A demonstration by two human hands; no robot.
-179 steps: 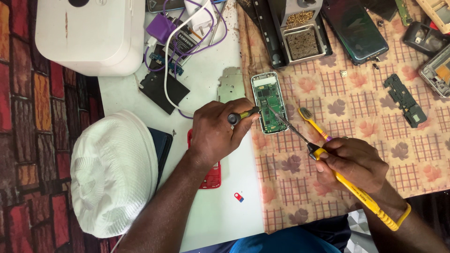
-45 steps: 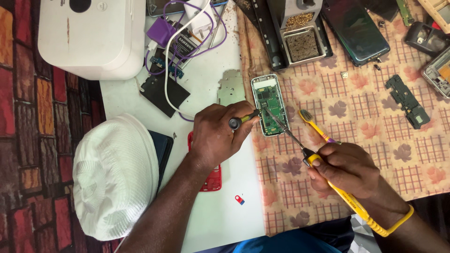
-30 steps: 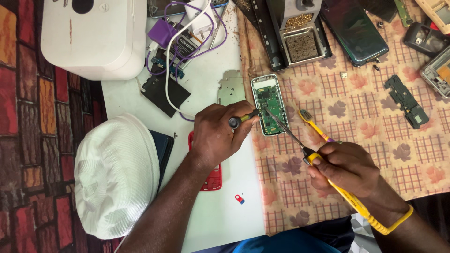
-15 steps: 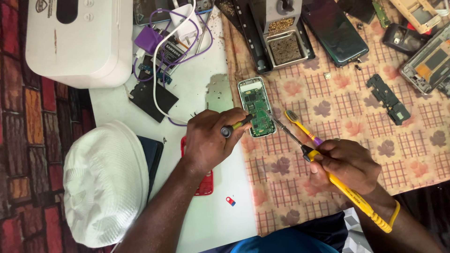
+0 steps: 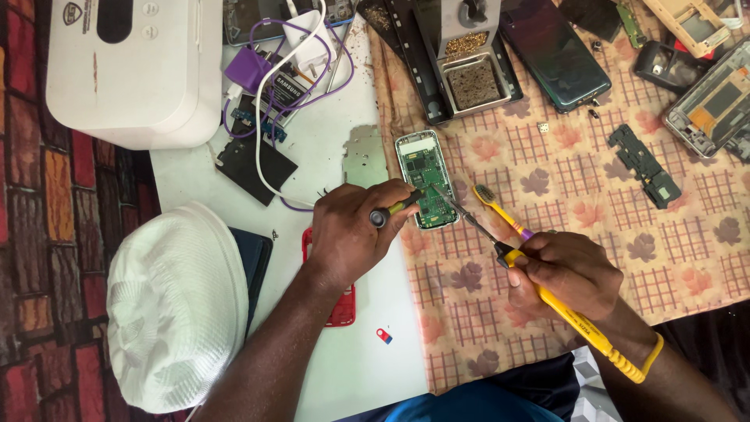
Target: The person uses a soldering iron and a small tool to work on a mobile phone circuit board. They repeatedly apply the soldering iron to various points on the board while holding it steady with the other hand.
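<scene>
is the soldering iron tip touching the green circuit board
Touching, as far as the head view shows: the soldering iron in the right hand ends on the circuit board, no gap visible.

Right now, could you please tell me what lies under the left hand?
Under the left hand lies a red phone part on the white table; only its lower end and an upper left edge show. The hand and forearm cover the rest, so its face cannot be seen.
</scene>
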